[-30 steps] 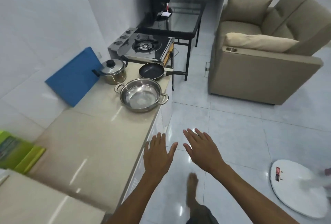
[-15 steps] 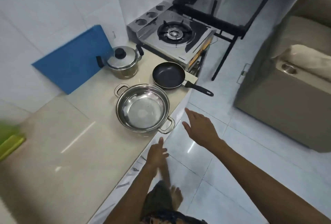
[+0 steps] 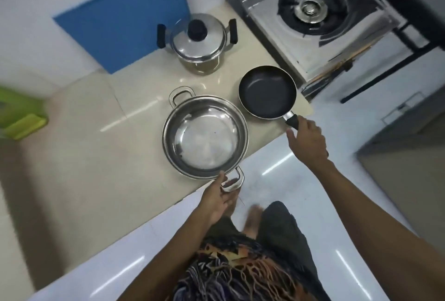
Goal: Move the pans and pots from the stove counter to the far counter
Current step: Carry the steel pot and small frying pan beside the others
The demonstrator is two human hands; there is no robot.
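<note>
Beige stove counter is filling the left and centre of the frame. Three task items are sitting on it. Wide steel pot, open and empty, is standing at centre near the counter's front edge. Black frying pan is lying just right of it, touching or nearly so, its handle pointing toward the lower right over the edge. Small lidded pot is standing above them, against a blue board leaning on the wall at upper left. Gas stove is occupying the upper right.

Left hand is reaching in from below, fingers curling at the steel pot's near loop handle; grip looks partial, cannot tell if closed. Right hand is wrapping around the pan's black handle at centre right. Green object is blurring at the left edge.
</note>
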